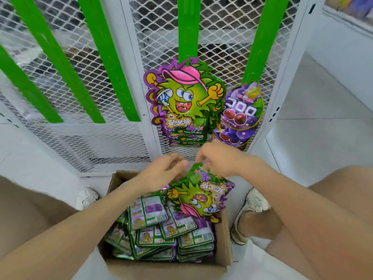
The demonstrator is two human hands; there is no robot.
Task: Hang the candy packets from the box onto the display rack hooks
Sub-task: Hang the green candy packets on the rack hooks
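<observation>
An open cardboard box (224, 237) on the floor holds several green and purple candy packets (161, 229), most lying back side up. Above the box, both hands hold one packet (198, 196) with a green cartoon figure, turned upside down. My right hand (217, 158) pinches its far edge. My left hand (166, 168) grips that edge just to the left. On the white mesh rack, a stack of the same packets (183, 104) hangs from a green strip (187, 27).
Purple grape candy packets (241, 116) hang from the green strip (260, 39) to the right. Bare green strips (105, 55) run down the mesh on the left. My knees and white shoes (250, 209) flank the box. White floor tiles lie to the right.
</observation>
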